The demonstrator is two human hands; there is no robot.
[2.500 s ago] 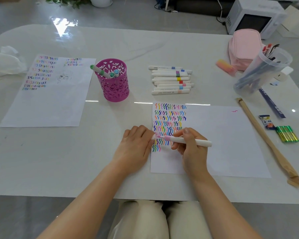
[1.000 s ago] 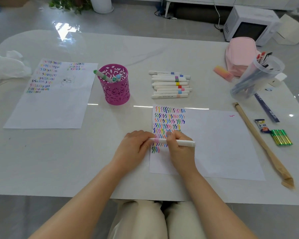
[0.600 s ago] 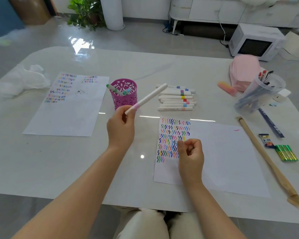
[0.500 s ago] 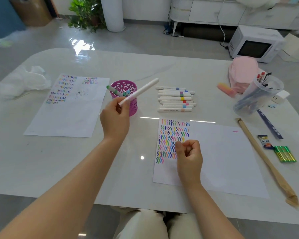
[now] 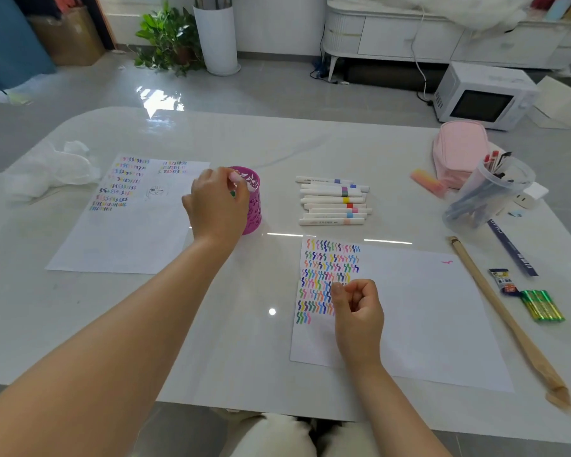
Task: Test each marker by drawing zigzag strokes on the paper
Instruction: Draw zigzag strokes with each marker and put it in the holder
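Centre-left, over magenta perforated pen cup (image 5: 254, 206) | left hand (image 5: 216, 206) bunching fingers (image 5: 208, 179) at rim, hold unclear | right hand (image 5: 358, 311) resting curled, empty, on white zigzag-marked paper (image 5: 426, 308) | white banded markers (image 5: 330, 201) lying upper-centre | risk: nudging palm possibly tipping cup

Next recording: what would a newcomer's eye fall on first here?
The white sheet of paper near the table's front edge, its left part packed with rows of multicoloured zigzag strokes, draws the eye first, with the right hand curled over it. Farther left, the left hand is at the rim of the magenta cut-out pen cup.

Glossy table (image 5: 277, 153), matt paper (image 5: 426, 308), seemingly plastic cup (image 5: 254, 206).
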